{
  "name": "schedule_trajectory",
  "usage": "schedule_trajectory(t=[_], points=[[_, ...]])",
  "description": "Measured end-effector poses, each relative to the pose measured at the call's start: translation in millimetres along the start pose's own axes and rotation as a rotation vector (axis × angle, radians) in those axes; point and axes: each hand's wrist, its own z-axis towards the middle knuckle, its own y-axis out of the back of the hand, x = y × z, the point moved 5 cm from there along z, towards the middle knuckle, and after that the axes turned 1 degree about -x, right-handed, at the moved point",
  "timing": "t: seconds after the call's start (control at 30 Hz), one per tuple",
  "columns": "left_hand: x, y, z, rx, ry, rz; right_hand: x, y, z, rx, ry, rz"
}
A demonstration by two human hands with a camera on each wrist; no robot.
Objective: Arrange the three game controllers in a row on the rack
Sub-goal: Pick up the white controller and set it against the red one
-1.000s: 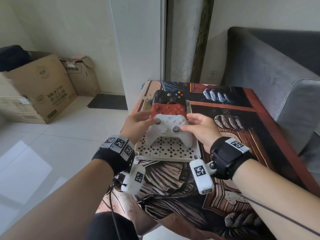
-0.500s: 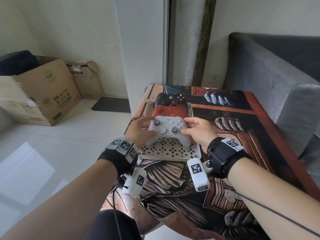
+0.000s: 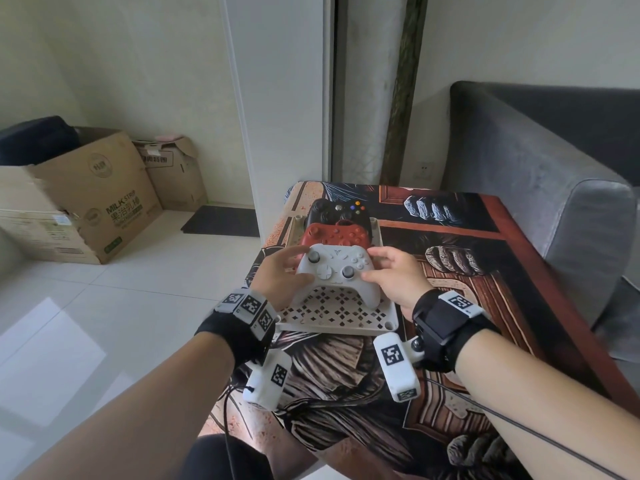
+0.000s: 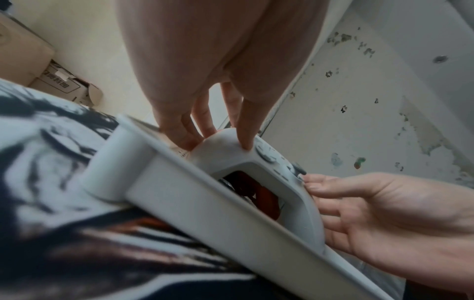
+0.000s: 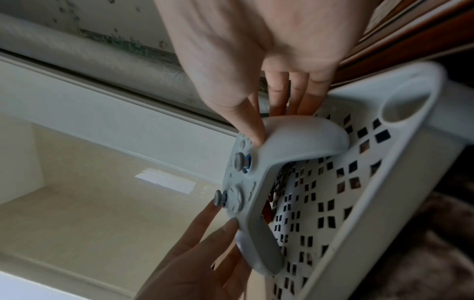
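A white perforated rack [image 3: 337,313] lies on the printed table. A black controller [image 3: 337,210] stands at its far end, with a red controller [image 3: 334,235] just in front of it. The white controller [image 3: 337,271] stands in front of the red one, its grips down on the rack. My left hand [image 3: 296,266] pinches its left side, thumb on the front and fingers behind [image 4: 218,138]. My right hand [image 3: 381,266] pinches the right side the same way [image 5: 269,125]. Through the white controller's [image 4: 223,154] arch a bit of the red controller [image 4: 264,194] shows.
The table [image 3: 467,306] has a dark picture cloth. A grey sofa [image 3: 536,188] stands close on the right. Cardboard boxes [image 3: 79,202] sit on the tiled floor at the left. A wall and door frame [image 3: 287,98] rise just behind the table.
Both hands have kept hold of the white controller in front of the red one. My thumbs have slid down from the sticks toward the grips, and the controller sits slightly lower on the rack.
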Motion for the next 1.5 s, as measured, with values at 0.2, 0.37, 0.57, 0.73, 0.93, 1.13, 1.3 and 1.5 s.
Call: schedule_trajectory(t=[0.2,0.37,0.57,0.73,0.93,1.13,1.3,1.5], points=[[1.1,1.5,-2.4,0.016,0.026,-0.025,-0.7,-0.2,-1.9,0.018,0.016,-0.025],[0.9,1.7,-4.8,0.017,0.031,-0.026,-1.3,0.8,-4.5,0.028,0.032,-0.055],[0.4,2.0,-6.5,0.016,0.041,-0.022,-2.2,1.1,-2.4,0.021,0.027,-0.058],[0.5,2.5,-7.4,-0.009,0.053,-0.074,-1.9,1.4,-2.1,0.018,0.02,-0.048],[-3.2,7.3,-8.7,-0.197,0.082,-0.132,-1.2,13.2,-2.8,-0.109,0.019,-0.016],[11.3,9.2,-4.8,-0.186,0.226,-0.176,-29.3,15.6,-1.9,-0.04,-0.195,0.13],[4.6,1.9,-2.8,-0.213,0.269,-0.257,-34.5,18.2,-0.1,-0.074,-0.207,0.201],[-12.9,-29.2,6.3,-0.109,0.249,-0.347,-35.5,50.9,6.6,-0.157,-0.227,0.235]])
